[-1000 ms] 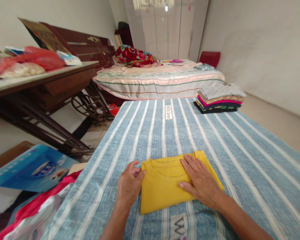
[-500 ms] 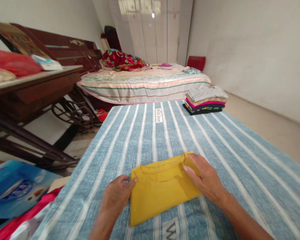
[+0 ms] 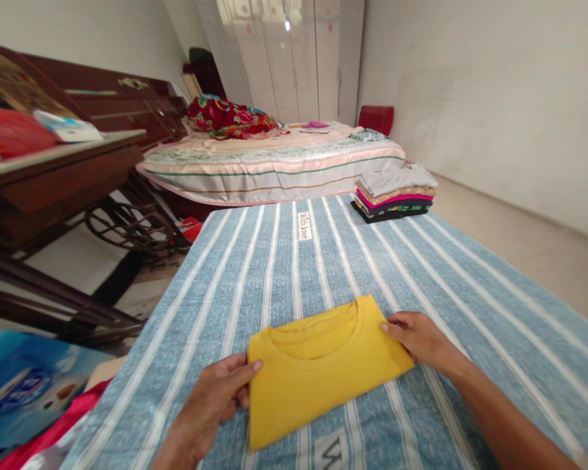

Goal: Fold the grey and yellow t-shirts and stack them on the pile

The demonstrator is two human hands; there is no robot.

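A yellow T-shirt [image 3: 318,378], folded into a flat rectangle with its round neckline on top, lies slightly aslant on the blue and white striped cloth [image 3: 255,274]. At its left edge, my left hand [image 3: 220,388] grips the fabric, thumb on top and fingers beneath. My right hand [image 3: 419,336] pinches the right edge the same way, with thumb on the upper face. The fingertips under the shirt are hidden on both sides.
Beyond the shirt, a stack of folded clothes [image 3: 394,192] stands at the cloth's far right. A bed [image 3: 274,170] lies behind. To the left are a sewing machine table [image 3: 68,163] and a blue carton [image 3: 34,385].
My right hand has slid outward from the neckline's corner to the shirt's right edge, and the right shoulder now lies flat. My left hand still grips the left edge. The view has shifted slightly.
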